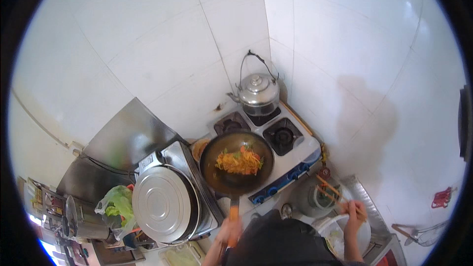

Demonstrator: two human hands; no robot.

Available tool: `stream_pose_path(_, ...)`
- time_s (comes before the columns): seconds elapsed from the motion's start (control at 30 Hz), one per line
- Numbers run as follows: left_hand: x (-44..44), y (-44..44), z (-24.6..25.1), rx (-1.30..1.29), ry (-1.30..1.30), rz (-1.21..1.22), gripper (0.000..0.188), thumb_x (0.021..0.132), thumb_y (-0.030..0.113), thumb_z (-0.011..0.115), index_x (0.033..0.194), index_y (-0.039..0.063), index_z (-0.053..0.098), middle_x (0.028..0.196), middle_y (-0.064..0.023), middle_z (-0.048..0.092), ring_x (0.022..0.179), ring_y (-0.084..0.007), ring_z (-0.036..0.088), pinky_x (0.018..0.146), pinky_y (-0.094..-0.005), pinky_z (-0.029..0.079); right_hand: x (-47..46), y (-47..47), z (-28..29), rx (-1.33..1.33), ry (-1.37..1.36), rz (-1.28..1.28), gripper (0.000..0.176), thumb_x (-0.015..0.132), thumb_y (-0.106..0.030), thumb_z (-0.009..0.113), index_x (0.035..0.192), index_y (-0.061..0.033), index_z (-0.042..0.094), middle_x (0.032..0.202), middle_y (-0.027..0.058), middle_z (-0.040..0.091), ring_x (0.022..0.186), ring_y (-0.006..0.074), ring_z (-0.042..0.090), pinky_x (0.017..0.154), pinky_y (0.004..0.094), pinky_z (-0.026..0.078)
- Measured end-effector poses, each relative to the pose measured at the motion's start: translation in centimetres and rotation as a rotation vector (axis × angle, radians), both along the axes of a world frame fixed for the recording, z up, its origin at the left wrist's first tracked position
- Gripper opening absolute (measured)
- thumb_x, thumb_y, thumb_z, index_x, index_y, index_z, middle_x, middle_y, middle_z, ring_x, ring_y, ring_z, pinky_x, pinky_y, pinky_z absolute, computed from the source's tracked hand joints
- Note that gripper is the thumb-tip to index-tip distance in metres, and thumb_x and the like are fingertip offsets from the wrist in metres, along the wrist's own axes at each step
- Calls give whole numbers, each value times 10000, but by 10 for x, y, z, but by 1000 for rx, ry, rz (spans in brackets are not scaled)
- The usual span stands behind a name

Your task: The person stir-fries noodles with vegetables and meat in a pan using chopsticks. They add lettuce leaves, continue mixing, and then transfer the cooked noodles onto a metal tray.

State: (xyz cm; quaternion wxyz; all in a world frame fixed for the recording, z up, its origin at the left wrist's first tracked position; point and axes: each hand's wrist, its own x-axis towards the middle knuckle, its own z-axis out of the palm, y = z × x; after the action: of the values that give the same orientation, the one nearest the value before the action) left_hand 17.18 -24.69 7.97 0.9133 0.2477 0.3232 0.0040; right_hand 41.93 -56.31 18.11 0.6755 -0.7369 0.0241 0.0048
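Observation:
A wok (212, 188) with an orange handle grip sits over the front left burner of a gas stove. My left hand (230, 231) is closed around that handle (234, 212). A mound of orange noodle-like food (238, 162) with green and red pieces lies in the wok. To the right, my right hand (353, 212) holds a pair of wooden chopsticks (332, 188), their tips apart from the wok. Beneath that hand stands a white bucket-like container (364, 234) with pale scraps inside.
A metal kettle (258, 90) stands on the rear burner. The gas stove (284, 166) has another burner (283, 136) at right. Left of the wok, a lidded pan (162, 203) rests on a metal cooker. A plastic bag of green leaves (118, 210) lies beyond it. A gas cylinder (312, 199) stands below.

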Motion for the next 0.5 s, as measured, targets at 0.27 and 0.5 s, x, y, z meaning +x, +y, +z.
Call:
stream_pose_path(0.27, -18, -21, 24, 393, 142, -12, 129, 837, 116, 598, 810, 106, 472, 593, 35, 445, 429, -89, 418, 374, -241, 338, 1, -16, 10, -100, -262, 68, 118, 918, -98, 538, 901, 13, 572, 753, 101, 636, 565, 123, 581, 550, 248, 481)
stream_pose_path(0.5, 29, 9, -27, 99, -74, -12, 110, 905, 154, 530, 819, 115, 473, 582, 49, 421, 432, -95, 398, 398, -240, 350, 8, -3, 6, -76, -257, 209, 108, 905, -83, 547, 902, 21, 579, 718, 101, 629, 541, 131, 573, 532, 238, 479)
